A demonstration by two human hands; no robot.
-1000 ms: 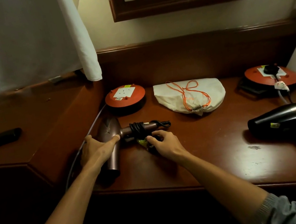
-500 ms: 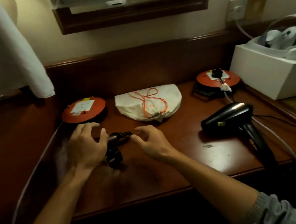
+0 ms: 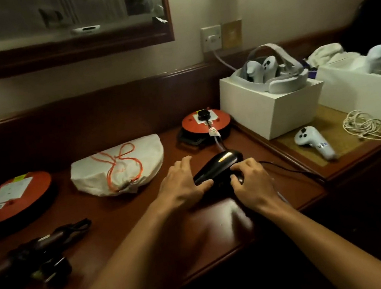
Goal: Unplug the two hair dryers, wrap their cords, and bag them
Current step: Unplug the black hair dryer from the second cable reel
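The black hair dryer (image 3: 217, 165) lies on the wooden desk (image 3: 128, 229), right of centre. My right hand (image 3: 252, 182) curls its fingers over the dryer's rear and handle. My left hand (image 3: 180, 183) touches the nozzle end with its thumb, fingers spread and lifted. The dryer's black plug (image 3: 203, 113) sits in the right orange cord reel (image 3: 196, 123). A brown hair dryer (image 3: 38, 246) with its cord wound round the handle lies at the lower left, its plug (image 3: 54, 268) beside it. The white drawstring bag (image 3: 118, 168) with orange cord lies behind, pulled closed.
A second orange cord reel (image 3: 10, 197) sits at the far left. To the right stand white boxes (image 3: 270, 106) with headsets; a white controller (image 3: 314, 142) and a coiled white cable (image 3: 363, 124) lie on a lower side table. A black cord (image 3: 288, 170) trails off the desk's right edge.
Both hands left the brown dryer and moved right onto the black one. The view swung right, so the brown dryer now lies at the lower left.
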